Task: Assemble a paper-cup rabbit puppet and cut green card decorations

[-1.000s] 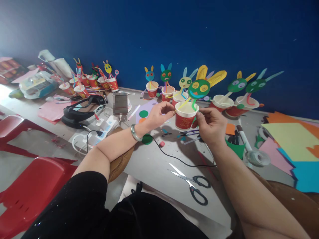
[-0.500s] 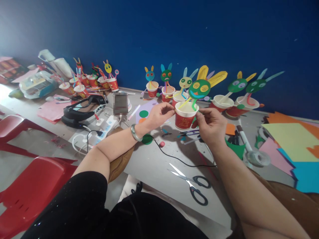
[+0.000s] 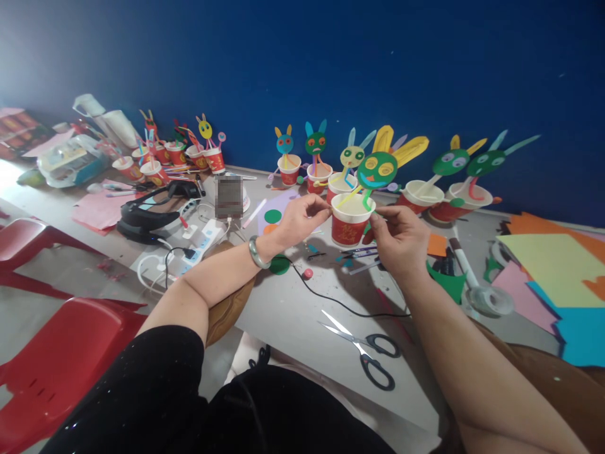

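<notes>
Between my two hands a red paper cup (image 3: 350,231) with a white rim is held above the table. A green paper rabbit face (image 3: 377,171) with yellow ears, yellow eyes and a blue mouth rises from it on a yellow and a green strip. At the cup's left side, my left hand (image 3: 302,222) has thumb and fingers pinched together by the rim. My right hand (image 3: 401,239) grips the right side, thumb toward me; a bit of green shows at its fingertips. Black-handled scissors (image 3: 362,347) lie spread below on the table (image 3: 302,340).
Several similar rabbit cups (image 3: 317,180) line the blue wall. Coloured paper sheets (image 3: 553,258) and a tape roll (image 3: 498,301) lie right. A power strip (image 3: 203,249) and black headset (image 3: 151,217) lie left. A black cable (image 3: 340,308) crosses the table. Red chairs (image 3: 70,359) stand left.
The cup and its rabbit face have shifted very slightly left and the face sits a touch lower. Both hands keep nearly the same place and grip.
</notes>
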The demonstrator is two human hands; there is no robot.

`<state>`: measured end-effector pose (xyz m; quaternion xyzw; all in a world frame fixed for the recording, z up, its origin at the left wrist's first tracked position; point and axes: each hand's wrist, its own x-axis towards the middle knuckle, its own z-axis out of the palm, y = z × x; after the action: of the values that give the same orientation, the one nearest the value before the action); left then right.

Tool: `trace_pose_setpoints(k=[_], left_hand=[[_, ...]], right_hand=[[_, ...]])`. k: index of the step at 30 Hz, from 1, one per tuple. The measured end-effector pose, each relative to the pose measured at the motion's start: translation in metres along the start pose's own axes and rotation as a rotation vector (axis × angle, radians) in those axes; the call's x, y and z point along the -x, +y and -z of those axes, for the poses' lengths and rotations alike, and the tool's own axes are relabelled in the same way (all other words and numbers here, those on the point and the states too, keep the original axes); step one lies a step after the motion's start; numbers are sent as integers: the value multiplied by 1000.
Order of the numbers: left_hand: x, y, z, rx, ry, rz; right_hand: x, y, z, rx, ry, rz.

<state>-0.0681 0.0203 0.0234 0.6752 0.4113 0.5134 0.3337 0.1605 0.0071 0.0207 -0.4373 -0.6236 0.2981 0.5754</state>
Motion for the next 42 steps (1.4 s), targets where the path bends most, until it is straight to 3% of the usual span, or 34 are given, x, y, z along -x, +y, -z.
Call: trace_pose_setpoints(k=[42], left_hand=[[3,-9,-5,28,73,-214]], right_hand=[[2,0,0,-7,-40,22]])
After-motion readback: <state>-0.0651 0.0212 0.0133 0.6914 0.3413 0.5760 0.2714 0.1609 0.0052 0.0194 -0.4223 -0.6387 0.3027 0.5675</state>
